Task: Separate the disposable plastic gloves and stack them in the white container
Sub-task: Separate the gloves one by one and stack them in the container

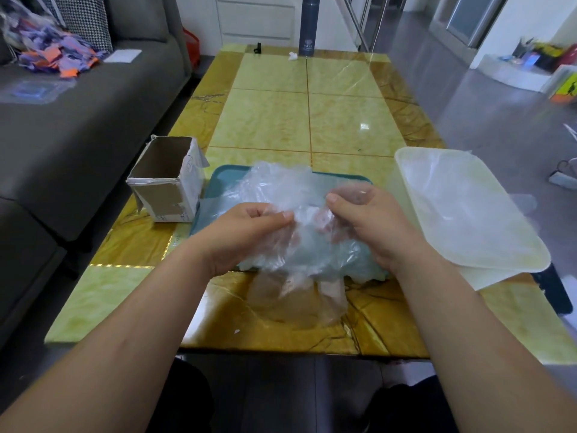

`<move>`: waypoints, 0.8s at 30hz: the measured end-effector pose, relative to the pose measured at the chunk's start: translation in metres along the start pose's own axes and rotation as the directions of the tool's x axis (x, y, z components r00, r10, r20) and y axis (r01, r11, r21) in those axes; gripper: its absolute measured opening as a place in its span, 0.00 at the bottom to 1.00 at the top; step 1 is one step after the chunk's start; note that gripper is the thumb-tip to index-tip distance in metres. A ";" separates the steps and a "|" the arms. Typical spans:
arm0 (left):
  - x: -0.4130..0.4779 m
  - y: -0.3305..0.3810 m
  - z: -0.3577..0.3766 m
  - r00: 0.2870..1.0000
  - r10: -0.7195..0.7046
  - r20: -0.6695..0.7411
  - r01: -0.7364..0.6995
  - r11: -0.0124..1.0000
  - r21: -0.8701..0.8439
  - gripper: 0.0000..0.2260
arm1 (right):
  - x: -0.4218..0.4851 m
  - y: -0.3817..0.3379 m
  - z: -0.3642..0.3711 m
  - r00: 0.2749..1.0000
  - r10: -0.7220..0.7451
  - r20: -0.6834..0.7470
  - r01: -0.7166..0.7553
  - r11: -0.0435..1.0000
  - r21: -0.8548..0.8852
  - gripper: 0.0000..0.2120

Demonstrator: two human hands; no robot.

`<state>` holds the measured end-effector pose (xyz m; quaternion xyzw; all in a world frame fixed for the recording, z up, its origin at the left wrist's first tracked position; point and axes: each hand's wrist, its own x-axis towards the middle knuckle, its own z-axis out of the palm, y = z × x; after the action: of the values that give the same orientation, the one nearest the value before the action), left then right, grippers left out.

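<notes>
A crumpled heap of clear disposable plastic gloves (281, 189) lies on a teal tray (218, 179) in the middle of the table. My left hand (246, 232) pinches the plastic at the heap's near side. My right hand (365, 217) grips the same bunch from the right, its fingers partly under the film. A loose glove (296, 304) hangs from the bunch over the table's near part. The white container (512, 254) stands to the right of the tray, with flat clear gloves (462, 195) lying inside it.
An open cardboard box (168, 179) stands left of the tray. The yellow-green table (306, 120) stretches away, with a dark cylinder (309, 26) and a white scrap (292, 56) at its far end. A grey sofa (78, 135) runs along the left.
</notes>
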<state>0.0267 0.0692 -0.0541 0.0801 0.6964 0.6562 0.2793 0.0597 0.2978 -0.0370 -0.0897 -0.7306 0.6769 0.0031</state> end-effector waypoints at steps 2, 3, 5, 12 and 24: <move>0.002 -0.001 0.002 0.997 0.057 -0.060 -0.054 0.998 0.044 0.12 | 0.000 0.000 0.001 1.000 0.012 -0.011 -0.012 1.000 0.029 0.10; 0.003 -0.001 0.000 0.996 0.057 -0.066 -0.055 0.998 0.036 0.06 | -0.001 0.000 0.002 0.999 0.020 -0.038 -0.018 0.999 0.043 0.10; 0.003 -0.003 -0.005 0.999 0.032 -0.041 -0.032 0.999 0.007 0.05 | -0.001 0.000 0.003 0.994 0.026 -0.102 -0.021 0.998 0.052 0.10; -0.005 0.003 -0.007 0.994 -0.104 0.043 0.104 0.995 -0.004 0.17 | -0.002 0.000 0.004 0.997 0.030 -0.069 -0.028 0.999 0.037 0.13; -0.004 0.005 -0.006 0.990 -0.062 -0.124 0.035 0.978 -0.204 0.11 | -0.009 -0.004 0.002 0.974 0.221 0.057 -0.211 0.968 -0.134 0.12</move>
<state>0.0258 0.0628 -0.0479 -0.0085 0.6449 0.7201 0.2560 0.0674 0.2947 -0.0324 -0.1446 -0.7577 0.6281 -0.1024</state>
